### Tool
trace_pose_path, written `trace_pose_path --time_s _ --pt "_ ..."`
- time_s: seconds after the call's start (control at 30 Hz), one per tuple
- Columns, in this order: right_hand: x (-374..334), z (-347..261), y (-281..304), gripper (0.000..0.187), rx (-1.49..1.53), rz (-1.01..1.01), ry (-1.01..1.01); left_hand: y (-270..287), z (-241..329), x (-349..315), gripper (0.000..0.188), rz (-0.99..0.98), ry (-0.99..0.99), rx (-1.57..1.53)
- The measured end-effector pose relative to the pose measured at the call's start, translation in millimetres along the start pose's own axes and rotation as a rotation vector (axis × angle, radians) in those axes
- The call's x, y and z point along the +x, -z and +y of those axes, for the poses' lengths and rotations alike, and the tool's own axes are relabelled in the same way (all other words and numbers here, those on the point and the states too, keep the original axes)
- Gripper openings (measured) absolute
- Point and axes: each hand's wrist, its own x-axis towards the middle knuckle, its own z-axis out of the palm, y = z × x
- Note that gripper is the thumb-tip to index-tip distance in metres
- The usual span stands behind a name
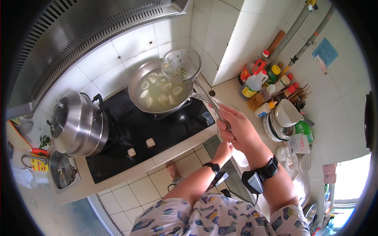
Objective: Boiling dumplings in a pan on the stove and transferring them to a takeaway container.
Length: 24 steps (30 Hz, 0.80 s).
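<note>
My right hand (236, 128) is closed round the long metal handle of a round mesh skimmer (181, 65), tilted above the far right rim of a wok (136, 103). Bits of green cling to the mesh. In the wok several pale dumplings (177, 91) float in cloudy liquid. Just below my right hand is my left hand (223, 153), its fingers mostly hidden. Beside it shows part of a white dish (239, 158); whether the left hand holds it I cannot make out.
A lidded steel steamer pot (80, 126) stands on the left of the black cooktop (173, 137). Near the cooktop's front edge lie two small pale square pieces (150, 142). Bottles (254, 84) and stacked bowls (286, 114) crowd the right counter. A sink (63, 173) is far left.
</note>
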Motion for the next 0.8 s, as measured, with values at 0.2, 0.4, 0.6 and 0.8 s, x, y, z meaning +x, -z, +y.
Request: trace_pose_path --time_s 0.2,0.4,0.6,0.8 --pt "58.0 9.8 19.3 0.027 -0.94 0.27 0.458 158.5 28.8 -83.6 0.035 -0.073 0.245 -0.497" --pt "86.7 30.6 12.7 0.028 -1.435 0.406 0.595 296.5 13.0 -178.4 0.042 0.14 0.331 -0.558" --pt "102.9 57.7 6.7 0.032 -1.508 0.412 0.6 370.4 19.9 -229.7 0.048 0.377 0.349 -0.736" --pt "101.8 70.8 7.6 0.03 -1.279 0.306 0.449 402.2 36.6 -250.9 0.051 0.611 0.27 -0.873"
